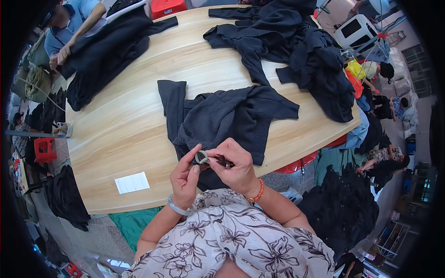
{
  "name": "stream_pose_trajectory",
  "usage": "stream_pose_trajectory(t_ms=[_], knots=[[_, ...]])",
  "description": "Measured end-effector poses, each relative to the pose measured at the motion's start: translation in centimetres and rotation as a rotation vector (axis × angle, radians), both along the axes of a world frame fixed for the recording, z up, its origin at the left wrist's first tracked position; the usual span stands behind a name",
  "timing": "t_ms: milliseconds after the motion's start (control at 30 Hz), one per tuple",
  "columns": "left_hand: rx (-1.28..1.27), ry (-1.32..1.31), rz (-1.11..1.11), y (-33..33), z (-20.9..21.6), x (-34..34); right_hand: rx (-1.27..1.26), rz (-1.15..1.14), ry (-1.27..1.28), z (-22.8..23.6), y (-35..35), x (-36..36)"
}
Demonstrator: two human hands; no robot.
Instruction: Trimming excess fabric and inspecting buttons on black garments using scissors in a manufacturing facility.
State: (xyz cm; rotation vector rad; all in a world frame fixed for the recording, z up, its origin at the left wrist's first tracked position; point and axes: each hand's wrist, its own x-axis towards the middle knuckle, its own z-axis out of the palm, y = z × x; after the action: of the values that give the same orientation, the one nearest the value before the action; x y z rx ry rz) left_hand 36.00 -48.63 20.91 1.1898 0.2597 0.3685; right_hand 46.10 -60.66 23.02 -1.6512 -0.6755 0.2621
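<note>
Close to my body, both hands meet over the near edge of a dark navy knitted sweater (222, 113) that lies crumpled on the table. Between the thumb and fingers of my left hand (184, 183) is a small round piece with a pale rim (200, 157) and a dark centre; its kind does not show clearly. My right hand (237, 169) is closed beside it, fingertips at the rim. A small dark metal tool (225, 161) is partly hidden in those fingers. I cannot make out whether it is a pair of thread snips.
More dark sweaters (301, 51) are heaped at the table's (116, 148) far right. Across at the far left, a person (76, 32) handles another dark garment (111, 51). A white paper (132, 183) lies near the front left edge. Dark cloth (343, 208) is piled at my right.
</note>
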Motion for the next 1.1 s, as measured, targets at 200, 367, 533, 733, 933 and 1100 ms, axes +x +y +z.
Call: stream_pose_trajectory(t_ms=[200,367,533,733,933,1100], knots=[[0.055,0.069,-0.011,0.0,-0.3,-0.3,-0.016,-0.022,-0.239,-0.6,-0.5,0.1],[-0.022,0.065,0.027,-0.7,-0.6,-0.1,-0.043,0.04,-0.064,0.0,-1.7,0.4],[0.0,0.081,0.045,-0.6,-0.8,-0.3,-0.279,0.161,-0.074,1.8,-3.6,1.2],[-0.24,0.064,-0.017,-0.2,-1.9,-0.4,-0.34,0.306,-0.194,2.1,-5.3,2.5],[-0.375,0.021,-0.097,0.3,-2.2,-0.6,-0.367,0.372,-0.334,2.9,-4.1,2.8],[-0.367,0.021,-0.098,0.3,-2.3,-0.7,-0.352,0.386,-0.385,2.8,-3.7,2.8]])
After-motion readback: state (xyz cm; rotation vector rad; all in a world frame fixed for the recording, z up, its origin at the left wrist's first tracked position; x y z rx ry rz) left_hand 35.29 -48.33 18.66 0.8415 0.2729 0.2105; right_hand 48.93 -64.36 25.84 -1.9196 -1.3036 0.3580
